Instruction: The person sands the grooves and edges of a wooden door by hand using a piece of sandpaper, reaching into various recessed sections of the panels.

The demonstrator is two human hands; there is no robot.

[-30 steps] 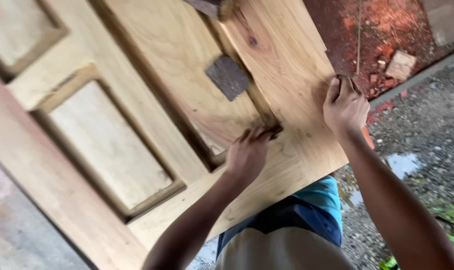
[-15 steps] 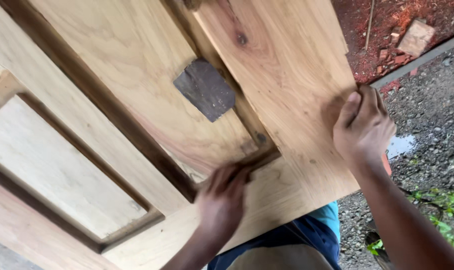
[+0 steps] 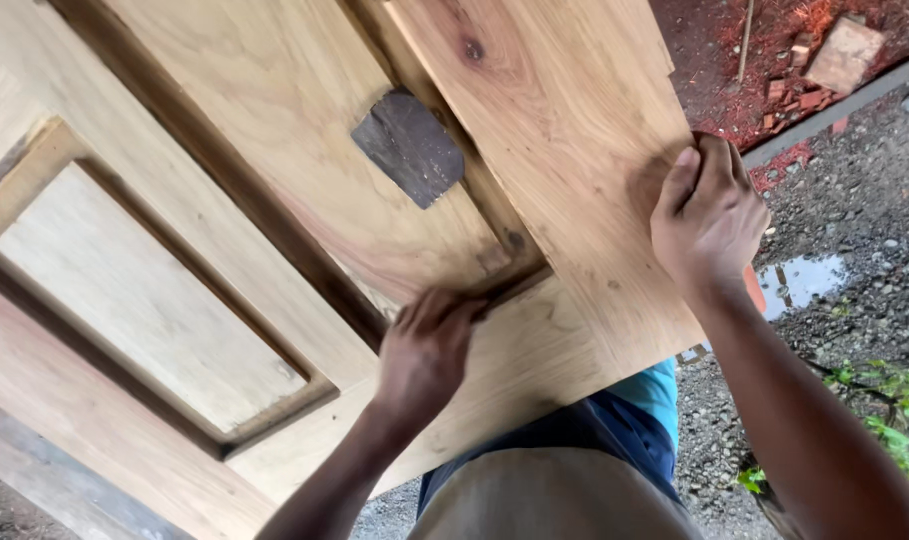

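Pale, unfinished timber makes up the panelled door [image 3: 534, 140] that fills most of the view, lying flat and set at a slant, with its near end over the person's lap. The left hand [image 3: 426, 352] rests on the moulded groove at the lower edge of the large raised panel [image 3: 304, 130], fingers curled and pressed into the recess near the panel's corner; it cannot be told whether anything is pinched under the fingertips. The right hand [image 3: 709, 215] is closed over the door's right edge, thumb on the top face and fingers wrapped around the side, gripping the stile firmly. A dark, worn piece of sandpaper [image 3: 410, 146] lies loose on the raised panel, well apart from both hands and up-slope from the left one. A small dark knot [image 3: 471, 48] shows in the stile above it. To the left, a second recessed panel [image 3: 144, 300] sits within its own frame, untouched. Below the door's near end, the person's blue shirt [image 3: 649, 395] and light-coloured clothing are visible. Beyond the right edge, the ground is grey gravel [image 3: 854, 200] with a small puddle [image 3: 799, 280] just past the right wrist, red earth with broken brick pieces [image 3: 842, 52] farther off, and green weeds [image 3: 899, 420] at the lower right.
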